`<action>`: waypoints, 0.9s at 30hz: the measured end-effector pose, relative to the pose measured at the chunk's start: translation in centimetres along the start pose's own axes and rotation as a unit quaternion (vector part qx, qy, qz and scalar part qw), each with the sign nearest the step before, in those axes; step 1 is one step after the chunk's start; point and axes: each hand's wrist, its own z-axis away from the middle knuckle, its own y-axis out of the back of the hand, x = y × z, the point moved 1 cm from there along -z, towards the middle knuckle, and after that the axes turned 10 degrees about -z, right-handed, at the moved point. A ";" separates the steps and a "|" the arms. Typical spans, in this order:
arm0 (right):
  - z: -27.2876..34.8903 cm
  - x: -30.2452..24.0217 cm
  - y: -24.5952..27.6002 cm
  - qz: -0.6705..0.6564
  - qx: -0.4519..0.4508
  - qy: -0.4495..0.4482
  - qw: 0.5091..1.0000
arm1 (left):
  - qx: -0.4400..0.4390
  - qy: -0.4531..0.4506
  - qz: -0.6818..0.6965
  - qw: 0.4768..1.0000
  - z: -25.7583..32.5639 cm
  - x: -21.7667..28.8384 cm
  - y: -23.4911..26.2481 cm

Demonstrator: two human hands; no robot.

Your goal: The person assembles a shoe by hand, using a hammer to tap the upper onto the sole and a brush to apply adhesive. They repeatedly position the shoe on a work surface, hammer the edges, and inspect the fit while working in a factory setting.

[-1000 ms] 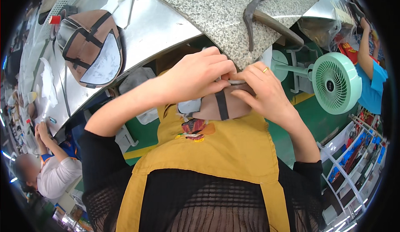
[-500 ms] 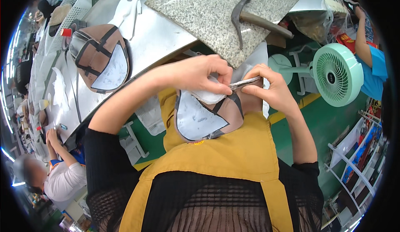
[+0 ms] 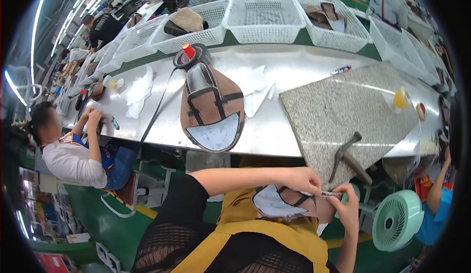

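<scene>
A brown leather panel with black strips and a pale bluish-white patch rests against the yellow apron over my lap. My left hand pinches its folded upper edge. Close beside it, my right hand grips the same edge between thumb and fingers. What lies under the fingertips is too small to make out. Just beyond my hands, a hammer with a wooden handle lies on a speckled stone slab. A similar brown leather piece with black strips and a pale patch lies on the metal table.
White plastic baskets line the table's far side. White sheets and a roll of yellow tape lie on the metal table. A green fan stands at my right. Co-workers sit nearby.
My view has tilted up and swung left, so more of the table and the baskets show. Both hands keep their pinch on the panel's edge.
</scene>
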 end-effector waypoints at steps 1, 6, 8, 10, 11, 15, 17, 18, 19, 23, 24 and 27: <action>-0.4 0.0 0.1 -0.004 -0.003 0.007 1.000 | 0.014 0.001 -0.003 1.000 0.0 0.0 0.1; -1.5 -0.5 -0.2 0.004 0.042 0.044 0.998 | 0.139 0.025 -0.265 0.954 -0.2 2.7 -0.7; -1.6 -0.1 -0.2 -0.022 0.055 0.023 0.998 | 0.183 0.011 -0.284 0.941 0.0 2.8 -0.7; -1.4 0.3 -0.1 -0.024 0.065 0.025 0.997 | 0.207 0.003 -0.258 0.944 -0.1 2.4 -0.9; -1.4 -0.3 -0.1 -0.003 0.062 0.046 0.997 | 0.221 -0.001 -0.245 0.944 -0.2 2.5 -0.7; -1.3 -1.5 0.6 0.122 0.084 0.129 0.980 | 0.139 0.072 -0.244 0.957 -0.6 2.7 0.4; -0.9 -2.6 1.2 0.198 0.129 0.194 0.952 | 0.154 0.053 -0.255 0.953 -0.6 2.5 0.3; -0.9 -3.8 1.7 0.199 0.135 0.190 0.952 | 0.158 0.052 -0.259 0.951 -0.6 2.6 0.2; -1.8 -4.6 2.0 0.213 0.138 0.199 0.947 | 0.163 0.053 -0.262 0.950 -0.6 2.6 0.4; -4.5 -4.4 2.4 0.308 0.111 0.197 0.924 | 0.249 -0.018 -0.315 0.916 -0.4 2.1 -0.5; -5.3 -3.8 2.2 0.328 0.108 0.195 0.918 | 0.248 -0.025 -0.321 0.914 -0.6 1.9 -0.8; -7.1 -1.9 1.8 0.357 0.074 0.176 0.914 | 0.247 -0.037 -0.339 0.907 -0.7 1.8 -1.5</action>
